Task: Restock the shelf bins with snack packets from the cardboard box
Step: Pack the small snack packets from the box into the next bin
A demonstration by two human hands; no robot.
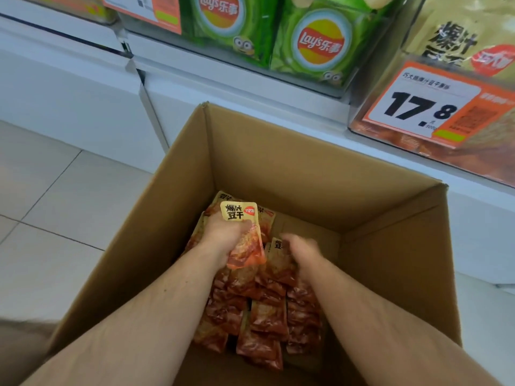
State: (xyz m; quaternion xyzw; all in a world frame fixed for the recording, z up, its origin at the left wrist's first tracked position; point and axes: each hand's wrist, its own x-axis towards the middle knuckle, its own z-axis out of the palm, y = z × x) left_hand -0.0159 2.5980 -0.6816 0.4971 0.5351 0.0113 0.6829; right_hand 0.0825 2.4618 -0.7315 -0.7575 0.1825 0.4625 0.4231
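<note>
Our left grip (223, 235) is curled round a handful of snack packets (245, 240), fingers wrapped across their middle. The top packet stands clear above the knuckles, its yellow header with dark characters and a small red logo facing us, and its orange-red lower half hangs below the palm. More packets of the same kind are bunched behind it in the same grasp.

Our right grip (302, 253) sits just beside the left, lower and a little blurred. Its fingers bend down onto the heap of packets (267, 316), touching one whose pale top edge shows at the thumb side; we cannot tell whether it has truly closed on that packet or only rests on it.

Beneath both forearms the loose packets lie piled along the left and middle of the box bottom, glossy, reddish, overlapping at all angles. The right part of the bottom shows bare cardboard.

The cardboard box (306, 162) stands open on the tiled floor (55, 190), against a white shelf (250, 87). Above it, clear shelf bins hold green crisp bags (315, 43), and a bin (459, 151) to the right carries an orange price tag (429, 107) reading 17.8.
</note>
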